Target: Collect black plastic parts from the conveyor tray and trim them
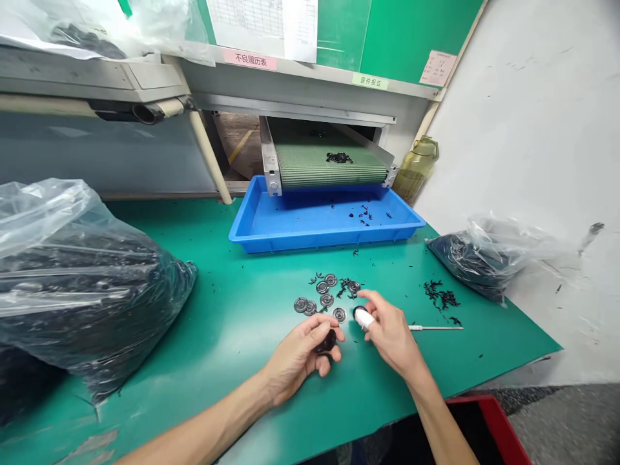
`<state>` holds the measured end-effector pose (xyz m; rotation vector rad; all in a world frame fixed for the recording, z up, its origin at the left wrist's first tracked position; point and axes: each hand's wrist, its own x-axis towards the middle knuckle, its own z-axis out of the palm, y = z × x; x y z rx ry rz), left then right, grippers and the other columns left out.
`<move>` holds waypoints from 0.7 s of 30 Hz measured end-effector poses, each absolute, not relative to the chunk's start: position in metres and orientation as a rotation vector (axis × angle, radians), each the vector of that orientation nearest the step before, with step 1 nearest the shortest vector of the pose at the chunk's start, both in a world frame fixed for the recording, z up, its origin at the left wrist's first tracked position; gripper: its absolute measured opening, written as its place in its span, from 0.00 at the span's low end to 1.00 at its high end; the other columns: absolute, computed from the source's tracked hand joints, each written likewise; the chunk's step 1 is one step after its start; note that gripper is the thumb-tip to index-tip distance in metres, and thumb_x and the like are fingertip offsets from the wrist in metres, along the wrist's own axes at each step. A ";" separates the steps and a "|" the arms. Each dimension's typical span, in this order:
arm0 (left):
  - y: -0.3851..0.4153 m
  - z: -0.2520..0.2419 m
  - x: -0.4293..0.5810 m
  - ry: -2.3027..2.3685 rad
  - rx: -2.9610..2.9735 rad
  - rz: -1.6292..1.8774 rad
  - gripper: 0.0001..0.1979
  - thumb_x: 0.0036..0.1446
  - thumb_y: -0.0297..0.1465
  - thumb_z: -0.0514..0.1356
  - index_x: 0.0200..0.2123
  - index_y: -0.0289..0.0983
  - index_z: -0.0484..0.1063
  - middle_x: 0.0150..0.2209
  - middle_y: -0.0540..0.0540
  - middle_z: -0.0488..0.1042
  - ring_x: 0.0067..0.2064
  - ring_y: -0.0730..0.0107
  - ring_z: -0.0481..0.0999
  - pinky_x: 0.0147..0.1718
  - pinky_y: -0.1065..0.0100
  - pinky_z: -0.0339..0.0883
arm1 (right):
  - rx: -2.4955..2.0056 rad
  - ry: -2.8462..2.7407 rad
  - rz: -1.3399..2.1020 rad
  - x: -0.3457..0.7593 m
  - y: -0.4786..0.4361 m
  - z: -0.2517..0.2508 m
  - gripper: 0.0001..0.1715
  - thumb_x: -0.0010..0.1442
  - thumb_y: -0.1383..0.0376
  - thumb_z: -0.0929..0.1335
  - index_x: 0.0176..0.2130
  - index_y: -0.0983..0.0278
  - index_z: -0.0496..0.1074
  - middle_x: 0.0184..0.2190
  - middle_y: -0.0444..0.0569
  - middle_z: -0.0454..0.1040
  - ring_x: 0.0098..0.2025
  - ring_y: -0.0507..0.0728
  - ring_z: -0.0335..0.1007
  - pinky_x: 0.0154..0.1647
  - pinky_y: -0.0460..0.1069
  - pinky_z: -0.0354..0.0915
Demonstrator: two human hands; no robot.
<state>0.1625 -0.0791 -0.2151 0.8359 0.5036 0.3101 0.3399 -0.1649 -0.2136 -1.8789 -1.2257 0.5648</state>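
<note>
A plastic tray (327, 242) is sitting on the workbench mat (217, 310), directly beneath the end of a conveyor belt (310, 169), with a water bottle (415, 169) standing behind its right corner. Round discs (325, 299) are lying in front of the tray, a screwdriver (436, 327) is lying to their right, and plastic bags of parts (82, 297) (472, 261) are resting on either side.

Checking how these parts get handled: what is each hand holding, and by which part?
The left hand holds a black oval part in its fingers; the right hand pinches a white-and-black piece by its white body.
</note>
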 end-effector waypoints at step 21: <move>-0.075 -0.218 0.163 0.595 0.700 0.296 0.13 0.52 0.34 0.65 0.39 0.35 0.69 0.23 0.53 0.63 0.20 0.84 0.58 0.14 0.79 0.40 | -2.322 -1.343 0.138 0.362 -0.119 -0.213 0.16 0.57 0.71 0.61 0.43 0.62 0.72 0.34 0.50 0.72 0.34 0.55 0.65 0.29 0.47 0.49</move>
